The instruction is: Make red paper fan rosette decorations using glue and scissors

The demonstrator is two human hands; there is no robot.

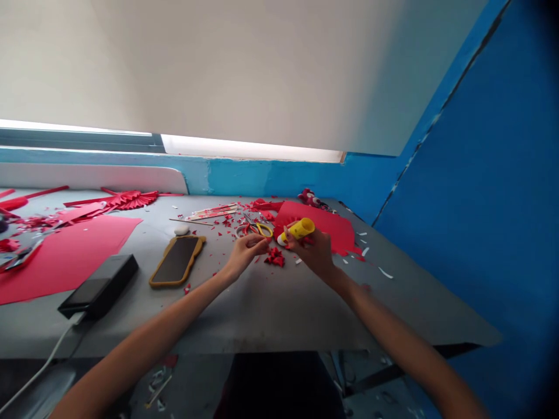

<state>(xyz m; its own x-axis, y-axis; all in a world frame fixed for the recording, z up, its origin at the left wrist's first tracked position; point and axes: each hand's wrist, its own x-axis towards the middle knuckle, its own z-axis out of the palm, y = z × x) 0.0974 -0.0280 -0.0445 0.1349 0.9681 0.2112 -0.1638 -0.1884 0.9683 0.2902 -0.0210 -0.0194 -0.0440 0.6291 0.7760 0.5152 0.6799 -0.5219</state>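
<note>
A yellow glue stick (pixel 301 228) is held in my right hand (pixel 318 253), tilted, with its white end low and to the left. My left hand (pixel 247 254) pinches what looks like a small piece of red paper (pixel 267 239) at its fingertips, just left of the glue stick's white end. Between and below the two hands, a folded red paper piece (pixel 275 257) lies on the grey table (pixel 266 314). Yellow-handled scissors (pixel 264 229) rest right behind my left hand. Under and behind the glue stick spreads a large red paper sheet (pixel 334 224).
Left of my arm lie a phone in a yellow case (pixel 177 261) and a black box (pixel 99 285) with a white cable. Another red sheet (pixel 74 256), a pleated red paper fan (pixel 133 200) and thin sticks (pixel 213 211) are farther out. A blue wall (pixel 480 192) bounds the right.
</note>
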